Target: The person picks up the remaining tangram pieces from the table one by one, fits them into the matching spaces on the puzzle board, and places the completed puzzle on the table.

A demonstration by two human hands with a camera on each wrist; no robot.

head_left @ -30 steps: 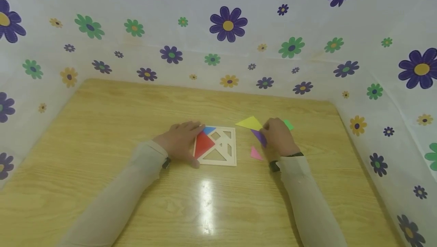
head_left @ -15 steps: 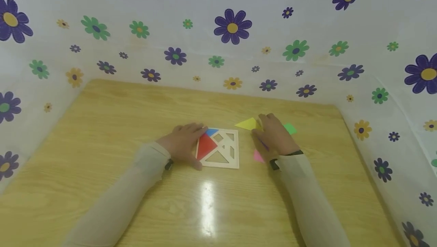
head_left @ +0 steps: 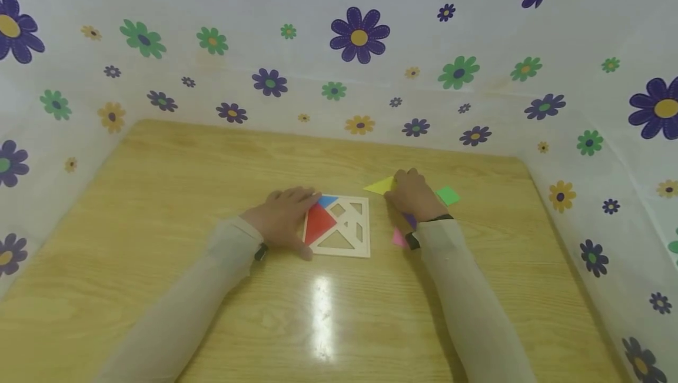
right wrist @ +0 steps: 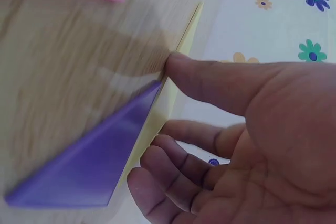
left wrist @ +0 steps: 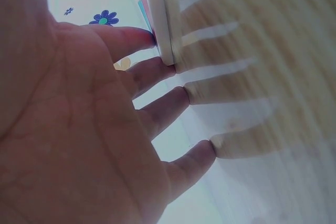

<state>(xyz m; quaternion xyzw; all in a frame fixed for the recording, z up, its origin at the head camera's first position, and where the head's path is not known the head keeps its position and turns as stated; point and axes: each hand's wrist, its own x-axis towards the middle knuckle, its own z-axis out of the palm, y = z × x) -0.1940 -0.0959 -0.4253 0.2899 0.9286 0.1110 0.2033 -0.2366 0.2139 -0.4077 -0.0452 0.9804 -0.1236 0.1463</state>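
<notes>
A white tangram board [head_left: 365,236] lies on the table, with a red triangle [head_left: 319,223] and a blue triangle [head_left: 327,200] set in its left part. Along the board's left edge rests my left hand [head_left: 281,218], fingers spread and thumb near the lower corner; the left wrist view has fingertips [left wrist: 149,38] touching the board's side. My right hand [head_left: 415,196] pinches a yellow triangle [right wrist: 165,98] between its thumb and curled fingers. Beside that piece, partly under my right wrist in the head view, lies a purple triangle [right wrist: 84,166].
A pink piece [head_left: 399,237] lies right of the board, partly covered by my right wrist. Farther right is a green piece [head_left: 448,196]. Flower-printed white cloth [head_left: 296,59] encloses the wooden table [head_left: 212,171] at the back and sides.
My right hand has shifted up and left from the purple triangle to the yellow one, its fingers loosening and then curling again. My left hand and the board have stayed put.
</notes>
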